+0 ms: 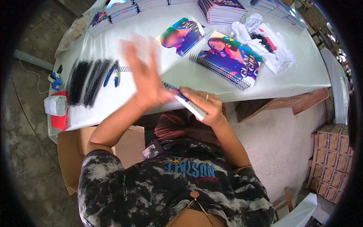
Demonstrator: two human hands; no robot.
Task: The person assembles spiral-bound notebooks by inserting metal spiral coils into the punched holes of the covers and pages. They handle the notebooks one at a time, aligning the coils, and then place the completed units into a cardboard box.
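Observation:
My right hand (206,106), with a ring on one finger, grips a booklet (191,108) seen almost edge-on at the table's front edge. Blurred by motion, my left hand (145,75) is raised beside it with the fingers spread. The heel of that hand is near the booklet's far end; whether they touch, I cannot tell. Farther right lie spiral-bound notebooks (230,56) with colourful covers, their black coils toward me. Behind them is another colourful cover (181,36). On the left are several black binding coils (89,83) and blue-handled pliers (111,75).
Notebook stacks (223,14) line the table's far side. Crumpled white paper (278,49) lies at right. A blue tape dispenser (56,81) and a white wrapped bundle (55,105) stand at the left edge. Below are a cardboard box (70,159), a wooden bench (283,106) and stacked cartons (332,162).

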